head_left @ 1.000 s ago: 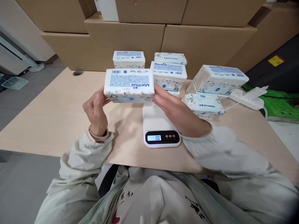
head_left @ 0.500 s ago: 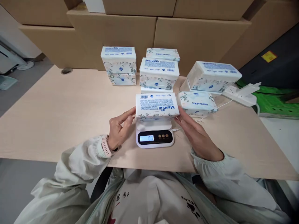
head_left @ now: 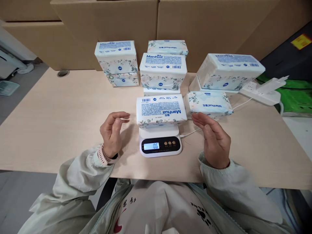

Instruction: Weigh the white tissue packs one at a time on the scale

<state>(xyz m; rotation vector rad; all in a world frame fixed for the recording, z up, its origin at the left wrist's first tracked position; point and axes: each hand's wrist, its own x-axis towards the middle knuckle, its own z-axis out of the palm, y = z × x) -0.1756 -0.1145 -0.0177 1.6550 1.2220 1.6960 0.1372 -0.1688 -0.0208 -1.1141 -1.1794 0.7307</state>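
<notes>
A white tissue pack (head_left: pixel 161 110) with blue print rests on the small white scale (head_left: pixel 159 132), whose display (head_left: pixel 151 146) is lit. My left hand (head_left: pixel 112 133) hovers left of the pack, not touching it, thumb and fingers apart and holding nothing. On the other side, my right hand (head_left: pixel 214 139) is also free of the pack, fingers extended and empty. Another pack (head_left: pixel 209 105) lies on the table just beyond my right fingertips. Directly behind the scale is a pile of packs (head_left: pixel 162 70).
Stacked tissue packs stand at the back left (head_left: pixel 117 58) and back right (head_left: pixel 229 73). Cardboard boxes (head_left: pixel 107 29) line the table's rear edge. A white power strip (head_left: pixel 260 92) lies at the right, and a thin cable (head_left: pixel 192 132) runs to the scale.
Both hands have let go of the tissue pack and moved outward, away from its sides. The pack stays on the scale. The camera view has tilted down a little.
</notes>
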